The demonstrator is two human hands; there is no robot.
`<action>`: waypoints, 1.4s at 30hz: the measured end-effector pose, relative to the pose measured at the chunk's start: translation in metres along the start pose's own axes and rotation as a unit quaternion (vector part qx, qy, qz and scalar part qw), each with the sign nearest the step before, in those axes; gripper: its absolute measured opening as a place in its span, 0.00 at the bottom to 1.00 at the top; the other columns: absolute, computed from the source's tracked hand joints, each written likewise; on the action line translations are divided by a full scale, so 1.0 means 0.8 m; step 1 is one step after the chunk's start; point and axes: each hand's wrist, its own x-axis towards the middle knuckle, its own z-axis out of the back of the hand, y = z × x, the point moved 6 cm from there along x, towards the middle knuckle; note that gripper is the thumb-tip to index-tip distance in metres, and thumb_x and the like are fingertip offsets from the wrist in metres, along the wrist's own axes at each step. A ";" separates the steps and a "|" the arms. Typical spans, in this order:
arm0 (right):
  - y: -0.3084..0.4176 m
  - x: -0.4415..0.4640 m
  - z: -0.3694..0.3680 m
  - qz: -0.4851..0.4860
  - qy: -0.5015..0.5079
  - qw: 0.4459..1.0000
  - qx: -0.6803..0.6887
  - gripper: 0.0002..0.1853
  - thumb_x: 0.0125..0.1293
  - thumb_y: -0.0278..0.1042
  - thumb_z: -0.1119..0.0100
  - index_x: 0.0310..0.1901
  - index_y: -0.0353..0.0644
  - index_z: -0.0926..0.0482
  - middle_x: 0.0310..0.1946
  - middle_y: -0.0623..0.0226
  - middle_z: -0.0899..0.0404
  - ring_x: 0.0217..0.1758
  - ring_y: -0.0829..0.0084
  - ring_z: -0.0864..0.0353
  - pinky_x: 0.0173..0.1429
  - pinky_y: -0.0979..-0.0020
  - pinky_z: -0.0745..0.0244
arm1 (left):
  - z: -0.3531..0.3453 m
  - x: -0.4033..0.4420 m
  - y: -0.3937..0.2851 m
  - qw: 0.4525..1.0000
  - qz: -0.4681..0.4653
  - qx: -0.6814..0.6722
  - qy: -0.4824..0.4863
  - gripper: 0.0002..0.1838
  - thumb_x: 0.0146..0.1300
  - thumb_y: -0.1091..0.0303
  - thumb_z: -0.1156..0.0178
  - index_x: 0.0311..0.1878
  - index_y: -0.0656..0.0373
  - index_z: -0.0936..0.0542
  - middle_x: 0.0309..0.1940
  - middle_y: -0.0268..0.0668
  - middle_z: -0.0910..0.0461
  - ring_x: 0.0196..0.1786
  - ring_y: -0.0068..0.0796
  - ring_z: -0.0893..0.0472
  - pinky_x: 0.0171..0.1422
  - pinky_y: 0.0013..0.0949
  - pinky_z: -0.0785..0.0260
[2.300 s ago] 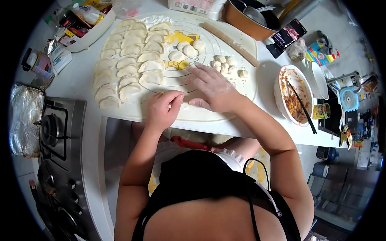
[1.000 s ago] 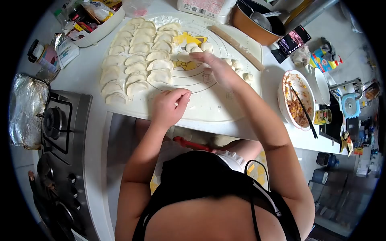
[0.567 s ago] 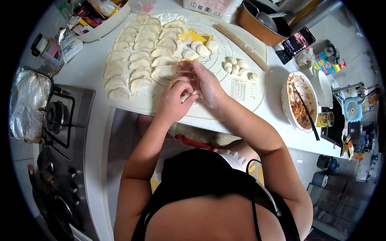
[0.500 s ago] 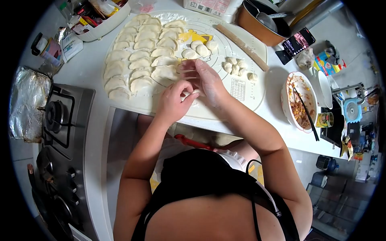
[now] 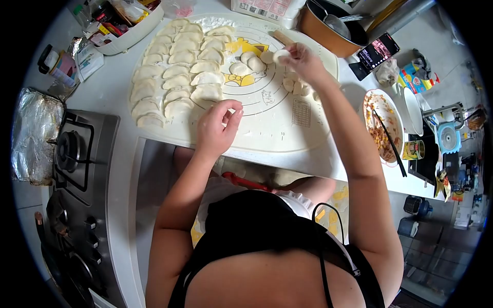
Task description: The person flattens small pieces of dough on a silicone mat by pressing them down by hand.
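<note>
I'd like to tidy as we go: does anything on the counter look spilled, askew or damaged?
Nothing looks damaged. Loose white powder, probably flour, lies scattered on the mat by the farthest dumplings, so it looks spilled, though that may be deliberate. The chopsticks stick out untidily past the bowl.

I see through one camera worn on my head, above and behind my left grip point(image 5: 221, 126) and right grip point(image 5: 299, 62). It faces forward and steeply down past my chest point(image 5: 246, 282), close over my body. Its wide, round-edged view reaches beyond both grips across the table point(image 5: 114, 90), with the stove point(image 5: 102, 179) left of my left grip.
</note>
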 end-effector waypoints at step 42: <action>0.045 -0.136 -0.060 0.189 0.122 0.905 -0.361 0.23 0.57 0.44 0.29 0.49 0.43 0.25 0.40 0.60 0.20 0.47 0.52 0.22 0.54 0.57 0.27 | -0.003 -0.003 -0.003 0.999 -0.017 0.007 0.033 0.04 0.66 0.71 0.38 0.39 0.60 0.17 0.30 0.37 0.15 0.30 0.31 0.16 0.34 0.30 0.24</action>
